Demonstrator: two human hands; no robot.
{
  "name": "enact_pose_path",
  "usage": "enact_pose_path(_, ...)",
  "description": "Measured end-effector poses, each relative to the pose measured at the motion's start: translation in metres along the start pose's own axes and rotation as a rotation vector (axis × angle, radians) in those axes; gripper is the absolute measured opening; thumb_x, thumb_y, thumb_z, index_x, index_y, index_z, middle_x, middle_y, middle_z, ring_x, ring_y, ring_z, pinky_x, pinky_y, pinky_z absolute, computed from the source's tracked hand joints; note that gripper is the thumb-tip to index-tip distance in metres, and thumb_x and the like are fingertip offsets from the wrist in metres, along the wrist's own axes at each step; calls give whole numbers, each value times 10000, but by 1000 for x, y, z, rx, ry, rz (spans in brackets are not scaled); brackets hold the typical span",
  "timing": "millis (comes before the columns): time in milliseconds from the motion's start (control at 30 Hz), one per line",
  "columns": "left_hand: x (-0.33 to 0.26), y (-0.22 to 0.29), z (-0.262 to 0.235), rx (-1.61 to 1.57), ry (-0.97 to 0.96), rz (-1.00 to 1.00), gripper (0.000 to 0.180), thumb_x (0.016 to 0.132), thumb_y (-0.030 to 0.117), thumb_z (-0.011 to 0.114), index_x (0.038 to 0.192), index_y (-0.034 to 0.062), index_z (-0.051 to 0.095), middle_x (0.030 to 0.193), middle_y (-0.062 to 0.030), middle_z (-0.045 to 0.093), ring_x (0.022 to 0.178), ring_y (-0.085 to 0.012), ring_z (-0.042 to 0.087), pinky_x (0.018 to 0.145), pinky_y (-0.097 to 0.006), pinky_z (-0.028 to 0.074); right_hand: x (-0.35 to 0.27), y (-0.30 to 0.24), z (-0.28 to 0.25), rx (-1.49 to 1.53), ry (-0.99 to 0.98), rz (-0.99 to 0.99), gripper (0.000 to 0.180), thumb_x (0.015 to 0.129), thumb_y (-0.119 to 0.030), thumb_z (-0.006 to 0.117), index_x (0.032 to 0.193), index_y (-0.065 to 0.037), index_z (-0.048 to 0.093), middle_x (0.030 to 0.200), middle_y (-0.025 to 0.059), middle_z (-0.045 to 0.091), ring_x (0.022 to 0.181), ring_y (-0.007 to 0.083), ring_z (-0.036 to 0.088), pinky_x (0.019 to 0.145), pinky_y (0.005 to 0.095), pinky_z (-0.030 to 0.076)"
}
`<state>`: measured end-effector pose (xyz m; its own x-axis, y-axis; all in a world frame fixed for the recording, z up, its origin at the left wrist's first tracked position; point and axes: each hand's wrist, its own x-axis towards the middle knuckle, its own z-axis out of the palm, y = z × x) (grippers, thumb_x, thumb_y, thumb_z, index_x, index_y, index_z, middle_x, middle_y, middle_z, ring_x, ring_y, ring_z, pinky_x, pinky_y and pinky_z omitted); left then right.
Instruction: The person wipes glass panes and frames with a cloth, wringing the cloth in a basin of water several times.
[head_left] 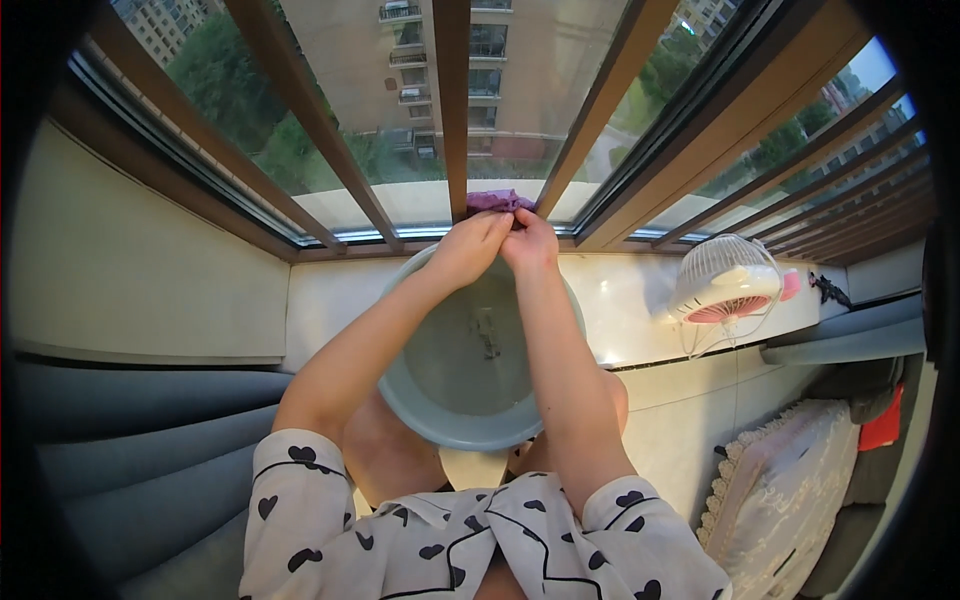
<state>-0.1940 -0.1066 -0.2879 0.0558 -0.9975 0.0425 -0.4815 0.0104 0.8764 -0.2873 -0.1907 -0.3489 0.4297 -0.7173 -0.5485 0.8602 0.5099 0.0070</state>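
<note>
Both my hands are at the window, close together beyond the far rim of a pale blue-green basin (462, 436). My left hand (470, 248) and my right hand (530, 242) are closed on a crumpled purple cloth (500, 200). The cloth lies between two brown window bars (453, 120), low down by the window sill. Some fingertips are hidden behind the hands and in the cloth's folds. Below my forearms, the basin holds slightly cloudy water (455, 345).
A white and pink fan (725, 285) stands on the white ledge (620, 300) to the right. Grey-blue curtains (150, 420) hang at the left. At the lower right lies a lace-edged cushion (785, 490). Buildings and trees show through the glass.
</note>
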Motion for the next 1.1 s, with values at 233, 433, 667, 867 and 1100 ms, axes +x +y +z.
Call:
enact_pose_path(233, -39, 56, -11, -83, 121, 250, 350, 962, 129, 449, 1269, -27, 515, 1313, -159, 514, 1224, -258, 482, 1033, -328, 354, -93, 6, 67, -298, -67, -5, 183, 944, -162, 479, 1054, -38, 558, 1061, 106, 618, 999, 259, 583, 957, 410, 454)
enact_pose_path(433, -100, 73, -51, -46, 183, 353, 311, 909, 68, 511, 1209, 24, 581, 1239, -146, 569, 1140, -276, 551, 960, -333, 419, -196, -19, 97, -759, -551, -82, 347, 875, -152, 502, 1208, -57, 495, 1095, 91, 579, 1016, 224, 567, 901, 355, 461)
enact_pose_path(667, -145, -16, -59, 356, 376, -66, 380, 889, 129, 537, 1261, 58, 519, 1226, -162, 527, 1109, -314, 535, 918, -396, 448, -204, -92, -39, -828, -91, -241, 332, 801, -90, 495, 1112, 19, 536, 1052, 138, 591, 966, 267, 601, 895, 376, 485)
enact_pose_path(867, -162, -44, -62, 433, 297, -309, 421, 886, 152, 544, 1299, 88, 490, 1165, -178, 554, 1027, -350, 559, 865, -415, 468, -217, -88, -56, -961, 70, -125, 340, 790, -95, 470, 1107, 5, 542, 1036, 125, 589, 986, 249, 582, 886, 368, 471)
enact_pose_path(1100, -164, -63, -76, 277, 325, -311, 383, 875, 134, 555, 1255, 90, 564, 1056, -202, 623, 971, -358, 595, 852, -411, 472, -219, -69, -52, -948, 116, -97, 327, 785, -105, 484, 1083, 11, 554, 1033, 122, 600, 980, 260, 585, 885, 372, 474)
